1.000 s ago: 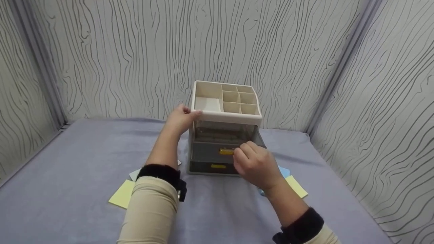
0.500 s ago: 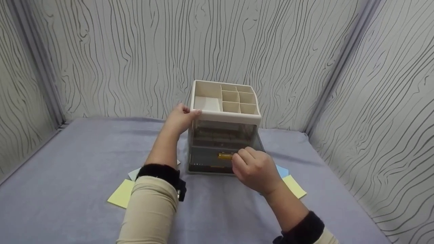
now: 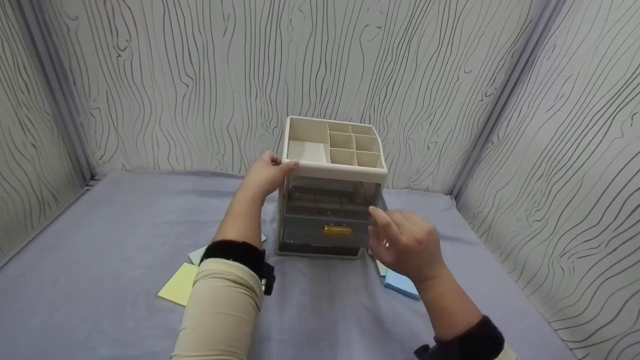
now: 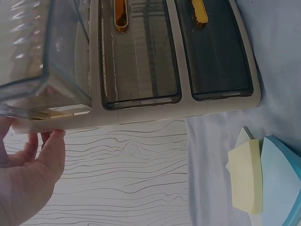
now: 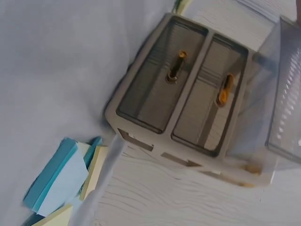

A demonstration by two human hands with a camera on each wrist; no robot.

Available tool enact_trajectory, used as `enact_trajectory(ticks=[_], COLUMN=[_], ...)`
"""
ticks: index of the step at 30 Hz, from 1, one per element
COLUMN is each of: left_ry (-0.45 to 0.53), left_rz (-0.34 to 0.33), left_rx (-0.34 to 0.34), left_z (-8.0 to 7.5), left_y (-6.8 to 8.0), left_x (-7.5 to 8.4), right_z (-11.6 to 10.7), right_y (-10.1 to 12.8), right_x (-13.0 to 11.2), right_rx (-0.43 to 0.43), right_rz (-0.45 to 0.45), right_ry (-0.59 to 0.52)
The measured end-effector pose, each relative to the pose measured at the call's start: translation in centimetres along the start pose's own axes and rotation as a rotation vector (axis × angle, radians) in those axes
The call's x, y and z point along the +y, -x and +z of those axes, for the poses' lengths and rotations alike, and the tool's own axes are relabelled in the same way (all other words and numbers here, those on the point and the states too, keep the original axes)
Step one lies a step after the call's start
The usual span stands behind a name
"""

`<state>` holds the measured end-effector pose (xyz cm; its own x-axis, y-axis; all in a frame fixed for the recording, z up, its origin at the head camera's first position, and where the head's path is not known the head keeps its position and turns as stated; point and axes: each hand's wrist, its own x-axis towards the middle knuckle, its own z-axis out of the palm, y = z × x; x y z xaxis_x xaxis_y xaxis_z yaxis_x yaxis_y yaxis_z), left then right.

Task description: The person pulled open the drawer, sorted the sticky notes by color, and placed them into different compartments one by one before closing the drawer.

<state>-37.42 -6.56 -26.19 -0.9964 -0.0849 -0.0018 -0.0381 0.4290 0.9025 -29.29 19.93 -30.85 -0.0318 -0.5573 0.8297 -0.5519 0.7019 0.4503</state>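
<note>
A cream desk organizer point(image 3: 332, 172) with a compartment tray on top and smoky see-through drawers stands on the grey cloth. My left hand point(image 3: 265, 175) grips its upper left corner, thumb on the rim; the left wrist view shows that left hand point(image 4: 33, 183) at the cream frame point(image 4: 141, 113). My right hand point(image 3: 405, 242) hovers open at the organizer's front right, holding nothing, just off the gold handle point(image 3: 337, 230). In the right wrist view both drawers point(image 5: 155, 84) sit flush, each with a gold handle point(image 5: 175, 68).
Sticky-note pads lie on the cloth: a yellow pad point(image 3: 180, 285) and a pale pad point(image 3: 199, 255) front left, and a blue pad point(image 3: 400, 284) front right under my right wrist. Patterned walls point(image 3: 150, 90) close in behind and on both sides.
The upper drawer has slid back in. My right hand has let go of its gold handle, opened its fingers and moved to the right. The left hand has stayed put.
</note>
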Motion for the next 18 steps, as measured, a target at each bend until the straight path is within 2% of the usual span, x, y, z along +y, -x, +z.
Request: enact_trajectory(ticks=[6, 9, 13, 18], left_ry=[-0.002, 0.002, 0.009, -0.010], left_rz=[0.010, 0.003, -0.009, 0.016], left_rx=[-0.006, -0.010, -0.020, -0.037], left_z=[0.0, 0.0, -0.1, -0.3], left_y=[0.0, 0.1, 0.1, 0.0], left_x=[0.0, 0.1, 0.1, -0.1], right_z=[-0.4, -0.1, 0.7, 1.9], right_y=[1.6, 3.0, 5.1, 7.9], right_x=[2.7, 4.1, 5.6, 6.5], right_rx=[0.044, 0.017, -0.173, -0.539], right_rz=[0.259, 0.402, 0.524, 0.667], right_ry=[-0.033, -0.054, -0.081, -0.159])
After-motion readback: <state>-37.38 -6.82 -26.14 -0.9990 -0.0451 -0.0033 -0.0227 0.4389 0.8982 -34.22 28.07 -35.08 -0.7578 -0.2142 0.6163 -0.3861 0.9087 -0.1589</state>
